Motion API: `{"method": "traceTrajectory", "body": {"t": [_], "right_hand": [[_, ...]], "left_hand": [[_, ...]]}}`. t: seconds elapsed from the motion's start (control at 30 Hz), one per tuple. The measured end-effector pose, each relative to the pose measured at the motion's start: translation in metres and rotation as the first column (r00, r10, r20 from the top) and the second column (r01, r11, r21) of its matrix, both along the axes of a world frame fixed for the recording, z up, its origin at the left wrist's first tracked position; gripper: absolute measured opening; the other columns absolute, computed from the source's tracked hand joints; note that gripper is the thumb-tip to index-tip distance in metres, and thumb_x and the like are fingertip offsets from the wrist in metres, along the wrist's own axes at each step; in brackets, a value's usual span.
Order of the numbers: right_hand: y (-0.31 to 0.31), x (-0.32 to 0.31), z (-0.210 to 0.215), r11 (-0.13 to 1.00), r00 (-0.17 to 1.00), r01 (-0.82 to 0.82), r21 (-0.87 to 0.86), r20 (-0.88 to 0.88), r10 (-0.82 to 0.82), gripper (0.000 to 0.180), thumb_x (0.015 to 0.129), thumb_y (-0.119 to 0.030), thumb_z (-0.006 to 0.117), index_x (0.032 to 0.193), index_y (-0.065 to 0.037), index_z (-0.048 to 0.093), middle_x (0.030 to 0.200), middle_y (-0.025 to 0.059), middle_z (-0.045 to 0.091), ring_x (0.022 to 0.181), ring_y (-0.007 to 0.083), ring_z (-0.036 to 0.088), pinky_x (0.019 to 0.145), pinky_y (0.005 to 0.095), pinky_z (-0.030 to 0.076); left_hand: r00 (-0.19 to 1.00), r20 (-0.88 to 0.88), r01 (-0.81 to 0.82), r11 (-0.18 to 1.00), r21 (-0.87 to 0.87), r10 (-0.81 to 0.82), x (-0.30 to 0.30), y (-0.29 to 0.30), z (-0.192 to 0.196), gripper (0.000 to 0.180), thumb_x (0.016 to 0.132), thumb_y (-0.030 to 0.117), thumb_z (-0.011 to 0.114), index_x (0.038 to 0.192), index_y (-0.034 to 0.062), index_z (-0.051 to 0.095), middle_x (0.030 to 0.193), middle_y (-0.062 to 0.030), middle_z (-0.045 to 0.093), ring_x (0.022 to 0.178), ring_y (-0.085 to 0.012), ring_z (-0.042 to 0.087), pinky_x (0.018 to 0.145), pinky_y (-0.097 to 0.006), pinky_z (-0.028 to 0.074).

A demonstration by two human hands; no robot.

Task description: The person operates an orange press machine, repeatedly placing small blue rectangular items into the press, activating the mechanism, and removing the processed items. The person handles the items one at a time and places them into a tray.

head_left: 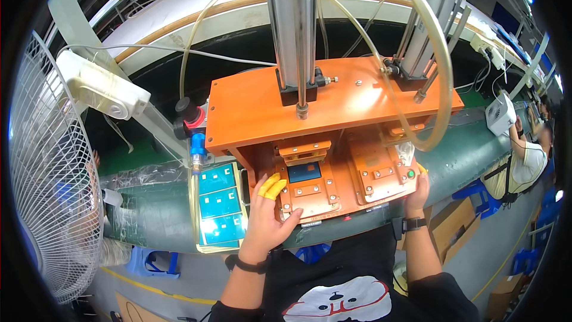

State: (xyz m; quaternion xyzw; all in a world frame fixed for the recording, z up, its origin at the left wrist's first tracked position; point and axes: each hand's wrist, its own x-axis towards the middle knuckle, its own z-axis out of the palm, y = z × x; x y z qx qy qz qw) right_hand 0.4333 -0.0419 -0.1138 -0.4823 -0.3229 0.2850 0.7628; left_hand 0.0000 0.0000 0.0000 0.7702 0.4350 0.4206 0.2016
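Observation:
An orange press fixture (333, 104) stands on the green conveyor belt (155, 214) in front of me. A small blue panel (304, 173) lies in its left nest, under the orange top plate. My left hand (268, 217) rests on the fixture's left front edge, yellow finger cots on two fingertips next to the blue panel. At the fixture's right front corner my right hand (418, 191) sits with fingers by a green button (410, 174). Neither hand grips anything that I can see.
A tray of teal panels (220, 209) lies left of the fixture. A white cage fan (50, 185) stands at far left. Steel cylinder rods (295, 30) and clear hoses (438, 65) rise from the fixture. Another person (524, 164) sits at right. Cardboard boxes and blue stools are on the floor.

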Motion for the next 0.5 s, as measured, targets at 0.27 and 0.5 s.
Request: {"method": "traceTrajectory", "body": {"t": [0.27, 0.5], "right_hand": [[-0.001, -0.005, 0.005, 1.0, 1.0, 0.006, -0.013, 0.017, -0.006, 0.045, 0.111, -0.028, 0.041, 0.135, 0.005, 0.058, 0.123, 0.0135, 0.068, 0.11, 0.0191, 0.067, 0.098, 0.0337, 0.052], [0.0, -0.004, 0.007, 1.0, 1.0, -0.007, -0.001, 0.014, 0.007, 0.044, 0.11, -0.027, 0.041, 0.134, 0.006, 0.058, 0.123, 0.0141, 0.068, 0.111, 0.0193, 0.066, 0.098, 0.0343, 0.052]], "left_hand": [[0.999, -0.052, 0.001, 0.999, 0.043, 0.001, -0.006, 0.003, -0.003, 0.06, 0.082, 0.025, 0.087, 0.133, 0.004, 0.063, 0.136, -0.0166, 0.065, 0.136, -0.0401, 0.054, 0.124, -0.062, 0.027], [0.997, 0.072, 0.0, 0.998, -0.056, 0.004, -0.01, 0.003, -0.013, 0.066, 0.076, 0.015, 0.093, 0.133, 0.0048, 0.061, 0.139, -0.0145, 0.063, 0.133, -0.0343, 0.057, 0.118, -0.048, 0.038]]}}
